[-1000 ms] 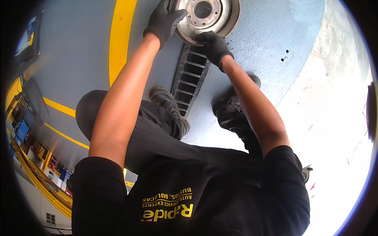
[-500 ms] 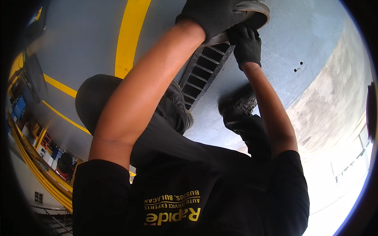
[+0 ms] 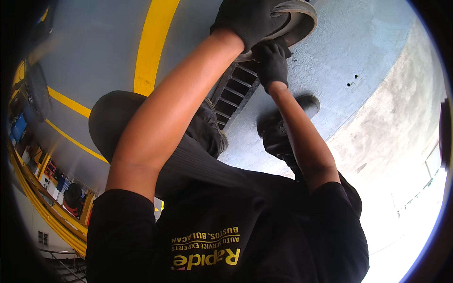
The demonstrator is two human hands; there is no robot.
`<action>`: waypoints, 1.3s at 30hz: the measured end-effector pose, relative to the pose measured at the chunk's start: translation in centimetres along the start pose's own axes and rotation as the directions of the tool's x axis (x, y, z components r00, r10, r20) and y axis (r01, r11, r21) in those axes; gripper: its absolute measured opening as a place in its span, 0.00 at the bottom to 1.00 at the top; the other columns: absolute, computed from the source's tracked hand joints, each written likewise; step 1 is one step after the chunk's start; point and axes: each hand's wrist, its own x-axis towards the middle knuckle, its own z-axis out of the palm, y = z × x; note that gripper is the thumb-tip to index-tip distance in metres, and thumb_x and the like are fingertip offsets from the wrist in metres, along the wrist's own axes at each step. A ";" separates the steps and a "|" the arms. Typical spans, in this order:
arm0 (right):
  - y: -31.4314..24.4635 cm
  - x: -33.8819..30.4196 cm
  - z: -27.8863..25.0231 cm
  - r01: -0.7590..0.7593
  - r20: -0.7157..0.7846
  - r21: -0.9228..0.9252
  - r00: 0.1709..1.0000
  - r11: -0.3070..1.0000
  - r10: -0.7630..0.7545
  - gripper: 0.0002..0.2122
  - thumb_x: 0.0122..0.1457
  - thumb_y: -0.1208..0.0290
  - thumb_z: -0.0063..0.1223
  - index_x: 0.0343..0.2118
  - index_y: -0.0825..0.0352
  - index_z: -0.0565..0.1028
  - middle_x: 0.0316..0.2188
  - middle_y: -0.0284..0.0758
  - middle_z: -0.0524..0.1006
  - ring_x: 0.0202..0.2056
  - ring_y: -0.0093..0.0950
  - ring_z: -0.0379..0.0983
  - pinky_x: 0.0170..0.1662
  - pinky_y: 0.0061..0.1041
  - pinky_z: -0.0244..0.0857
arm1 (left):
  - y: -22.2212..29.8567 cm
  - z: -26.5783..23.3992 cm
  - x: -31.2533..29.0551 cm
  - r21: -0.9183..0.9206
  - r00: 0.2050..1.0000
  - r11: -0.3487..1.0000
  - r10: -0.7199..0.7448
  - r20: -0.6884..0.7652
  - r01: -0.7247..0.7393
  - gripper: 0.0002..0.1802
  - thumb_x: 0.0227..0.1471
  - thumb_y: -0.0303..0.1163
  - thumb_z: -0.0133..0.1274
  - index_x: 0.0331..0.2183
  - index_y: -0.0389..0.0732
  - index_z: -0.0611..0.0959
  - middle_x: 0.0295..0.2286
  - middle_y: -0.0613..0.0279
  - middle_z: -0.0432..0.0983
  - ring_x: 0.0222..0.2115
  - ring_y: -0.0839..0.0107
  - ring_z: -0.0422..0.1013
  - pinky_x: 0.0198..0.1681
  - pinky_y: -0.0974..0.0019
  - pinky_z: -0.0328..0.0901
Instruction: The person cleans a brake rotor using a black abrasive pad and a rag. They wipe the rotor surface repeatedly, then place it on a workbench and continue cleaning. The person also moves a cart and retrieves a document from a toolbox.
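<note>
A round grey metal brake drum (image 3: 304, 26) with a hollow rim is at the top of the view, tilted above the floor. My left hand (image 3: 243, 21), in a black glove, is closed on its left side; the fingertips are partly hidden. Below the drum's near edge is my right hand (image 3: 272, 61), also in a black glove, its fingers curled up against the rim. A small dark flat piece (image 3: 285, 47) sticks out beside the right fingers; what it is made of I cannot tell.
Under the drum, a black slotted drain grate (image 3: 234, 92) is set in the blue-grey floor (image 3: 349, 52). My dark boots (image 3: 306, 106) stand on either side of it. Yellow floor stripes (image 3: 153, 47) run at left, near a tyre (image 3: 37, 92) and cluttered shelves.
My right hand has slid left along the drum's lower rim. The drum has shifted slightly left and tipped, showing more of its inside. My left hand has hardly moved.
</note>
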 end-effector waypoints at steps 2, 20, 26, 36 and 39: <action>-2.6 -1.0 2.6 -0.031 -0.007 0.356 0.999 0.934 0.036 0.16 0.58 0.74 0.51 0.48 0.54 0.80 0.50 0.35 0.77 0.55 0.39 0.70 0.59 0.39 0.64 | -0.1 0.6 0.3 0.004 0.998 0.999 0.054 -0.023 -0.053 0.22 0.54 0.45 0.57 0.52 0.60 0.83 0.36 0.55 0.76 0.38 0.54 0.75 0.44 0.53 0.70; -0.6 0.1 -1.9 0.161 0.204 0.042 0.965 0.986 -0.166 0.32 0.52 0.72 0.58 0.63 0.51 0.69 0.64 0.29 0.66 0.67 0.33 0.57 0.67 0.48 0.52 | -0.2 -0.8 2.9 0.045 0.982 0.981 0.187 0.009 -0.187 0.25 0.48 0.34 0.59 0.51 0.53 0.84 0.34 0.56 0.76 0.37 0.56 0.74 0.43 0.55 0.70; 6.7 1.6 -6.4 0.196 0.011 -0.397 0.978 0.896 -0.209 0.29 0.54 0.80 0.50 0.60 0.48 0.72 0.63 0.26 0.68 0.68 0.29 0.56 0.67 0.51 0.51 | 2.1 -1.2 3.0 -0.004 0.985 0.985 0.174 0.002 -0.174 0.25 0.49 0.34 0.60 0.51 0.49 0.84 0.34 0.53 0.75 0.38 0.54 0.74 0.44 0.55 0.70; -1.6 0.8 -1.0 0.058 0.029 0.386 0.997 0.921 -0.075 0.25 0.52 0.73 0.58 0.56 0.52 0.75 0.56 0.31 0.73 0.61 0.39 0.65 0.65 0.40 0.60 | 6.9 0.9 4.6 0.255 0.986 0.966 0.080 -0.146 -0.041 0.20 0.49 0.38 0.63 0.45 0.45 0.86 0.37 0.50 0.75 0.40 0.51 0.73 0.46 0.53 0.69; 0.2 1.0 -2.7 0.168 -0.018 0.072 0.986 0.983 -0.167 0.25 0.55 0.72 0.57 0.57 0.48 0.73 0.57 0.29 0.70 0.62 0.34 0.62 0.65 0.48 0.57 | 6.4 1.0 5.0 0.286 0.996 0.958 0.012 -0.093 0.016 0.21 0.50 0.36 0.62 0.47 0.44 0.84 0.39 0.49 0.74 0.42 0.50 0.72 0.47 0.53 0.68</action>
